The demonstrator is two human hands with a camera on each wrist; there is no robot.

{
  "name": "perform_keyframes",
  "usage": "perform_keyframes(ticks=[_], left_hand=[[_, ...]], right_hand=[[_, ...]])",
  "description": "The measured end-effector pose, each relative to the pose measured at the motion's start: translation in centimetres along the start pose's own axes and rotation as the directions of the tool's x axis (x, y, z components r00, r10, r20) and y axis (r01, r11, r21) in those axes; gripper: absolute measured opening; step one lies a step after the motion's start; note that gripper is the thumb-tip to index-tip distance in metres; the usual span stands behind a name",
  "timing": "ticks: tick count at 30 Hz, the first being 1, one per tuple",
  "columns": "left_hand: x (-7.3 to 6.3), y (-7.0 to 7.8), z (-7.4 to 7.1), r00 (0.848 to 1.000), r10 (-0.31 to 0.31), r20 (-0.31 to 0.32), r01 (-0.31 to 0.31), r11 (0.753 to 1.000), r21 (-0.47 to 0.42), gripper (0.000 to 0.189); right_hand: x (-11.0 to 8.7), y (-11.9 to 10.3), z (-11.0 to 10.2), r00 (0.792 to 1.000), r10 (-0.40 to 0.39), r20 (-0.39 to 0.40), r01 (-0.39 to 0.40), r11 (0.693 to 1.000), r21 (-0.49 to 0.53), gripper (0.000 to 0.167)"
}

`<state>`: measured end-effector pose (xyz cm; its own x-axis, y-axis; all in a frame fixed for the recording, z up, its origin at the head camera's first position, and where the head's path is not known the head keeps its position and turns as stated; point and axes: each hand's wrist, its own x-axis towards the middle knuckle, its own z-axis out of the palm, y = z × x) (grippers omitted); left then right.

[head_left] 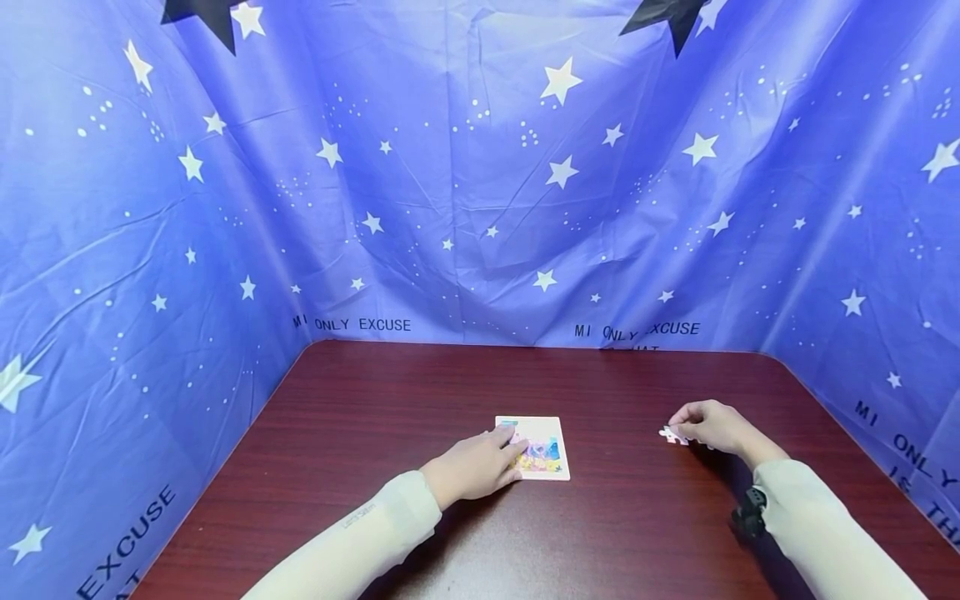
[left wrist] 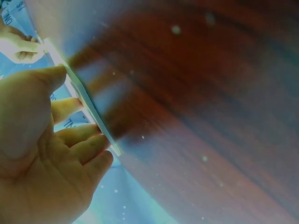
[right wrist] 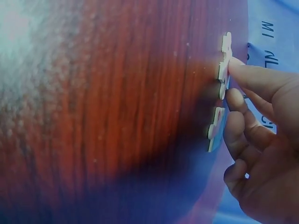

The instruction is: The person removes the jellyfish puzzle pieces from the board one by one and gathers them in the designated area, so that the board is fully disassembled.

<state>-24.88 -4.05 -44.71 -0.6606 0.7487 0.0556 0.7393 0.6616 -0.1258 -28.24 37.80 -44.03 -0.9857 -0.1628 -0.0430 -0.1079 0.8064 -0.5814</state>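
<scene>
A small square jigsaw board (head_left: 554, 425) with a colourful picture and a pale border lies flat mid-table. My left hand (head_left: 474, 467) rests on its left side, fingers stretched over the picture; in the left wrist view the thumb and fingertips touch the board's edge (left wrist: 91, 105). To the right, my right hand (head_left: 716, 427) is bent down over loose jigsaw pieces (head_left: 672, 436), and its thumb and index finger pinch one of them. The right wrist view shows the thumb against that piece (right wrist: 223, 72), while another piece (right wrist: 216, 130) lies below the curled fingers. The index fingertip is partly hidden there.
The dark red wood-grain table (head_left: 405, 383) reaches back to a blue star-printed curtain (head_left: 450, 167), which surrounds it on the left, back and right. A black device (head_left: 748, 512) is strapped at the right wrist.
</scene>
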Motion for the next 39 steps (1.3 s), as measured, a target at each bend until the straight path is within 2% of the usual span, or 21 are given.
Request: perform_keyframes(ticks=[9, 15, 20, 23, 27, 31, 36, 39], left_hand=[[0.0, -0.1, 0.1, 1.000, -0.027, -0.009, 0.027, 0.999, -0.038, 0.051], [-0.1, -0.1, 0.3, 0.995, 0.021, -0.101, -0.020, 1.000, 0.011, 0.046], [-0.2, 0.1, -0.2, 0.988, 0.048, -0.147, -0.049, 0.999, -0.003, 0.036], [-0.2, 0.2, -0.4, 0.988, 0.051, -0.149, -0.052, 0.999, -0.005, 0.029], [-0.1, 0.3, -0.3, 0.989, 0.040, -0.141, -0.045, 0.999, -0.029, 0.021], [0.1, 0.3, -0.1, 0.992, 0.022, -0.123, -0.029, 0.998, -0.058, 0.021], [0.2, 0.4, 0.0, 0.994, 0.005, -0.112, -0.011, 0.998, -0.054, 0.023], [0.2, 0.6, -0.1, 0.994, -0.002, -0.112, -0.003, 0.999, -0.042, 0.020]], right_hand=[[0.0, -0.5, -0.2, 1.000, -0.030, -0.004, 0.030, 1.000, 0.005, 0.011], [0.5, -1.8, -0.2, 0.998, -0.059, -0.024, 0.059, 0.998, -0.031, 0.017], [0.9, -3.6, 0.4, 0.997, -0.076, -0.011, 0.075, 0.997, -0.024, 0.018], [1.3, -4.9, 1.2, 0.997, -0.076, 0.002, 0.076, 0.997, 0.010, 0.017], [2.0, -6.4, 2.4, 0.990, -0.139, 0.017, 0.139, 0.990, 0.003, 0.017], [2.8, -7.9, 3.9, 0.980, -0.194, 0.039, 0.194, 0.981, 0.005, 0.018], [3.6, -10.2, 5.9, 0.975, -0.208, 0.084, 0.201, 0.976, 0.083, 0.021], [4.1, -11.6, 7.2, 0.967, -0.230, 0.106, 0.220, 0.971, 0.091, 0.021]])
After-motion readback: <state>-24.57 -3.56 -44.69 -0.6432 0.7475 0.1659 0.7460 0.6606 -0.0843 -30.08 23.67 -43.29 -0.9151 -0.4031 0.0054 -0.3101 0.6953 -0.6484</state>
